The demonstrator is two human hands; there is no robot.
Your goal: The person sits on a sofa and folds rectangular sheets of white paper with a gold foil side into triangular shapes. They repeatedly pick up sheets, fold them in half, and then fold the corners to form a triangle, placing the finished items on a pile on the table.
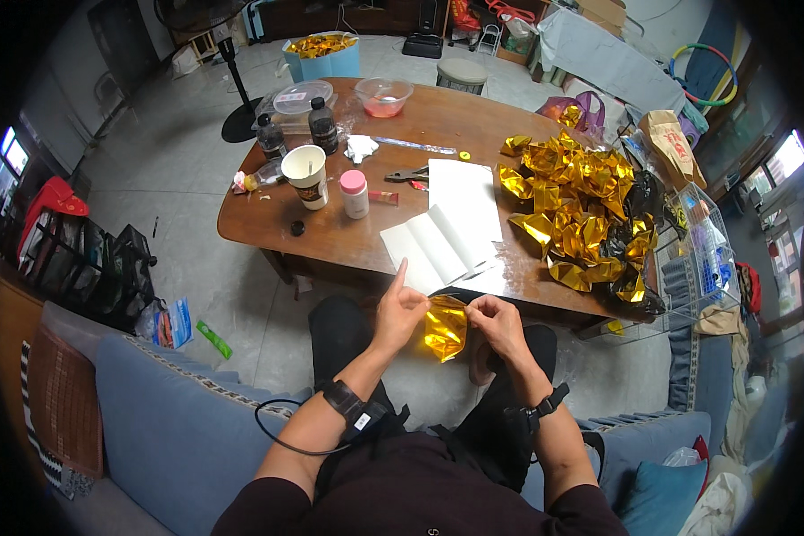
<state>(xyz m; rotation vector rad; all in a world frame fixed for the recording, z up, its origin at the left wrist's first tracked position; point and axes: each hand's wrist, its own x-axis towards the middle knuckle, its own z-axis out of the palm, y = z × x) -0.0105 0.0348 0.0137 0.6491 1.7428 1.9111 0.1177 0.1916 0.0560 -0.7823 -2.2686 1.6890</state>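
Between my hands, above my lap and just off the table's front edge, a sheet of shiny gold foil [445, 329] hangs by its upper corners. My left hand [399, 313] pinches one corner, its index finger pointing up. The other corner is gripped by my right hand [498, 327], thumb against fingers. Right beyond them, an open booklet of blank white pages [431, 247] lies at the table edge, on top of white paper [466, 198]. A large heap of crumpled gold foil [576, 201] covers the table's right side, with black plastic [639, 201] beside it.
On the wooden table [330, 255] stand a paper cup [306, 179], a pink-capped jar [355, 195], two dark bottles [322, 127] and a clear bowl [384, 96]. Pliers [406, 175] lie near the papers. A wire rack [701, 246] borders the right end; a blue sofa [179, 420] is behind me.
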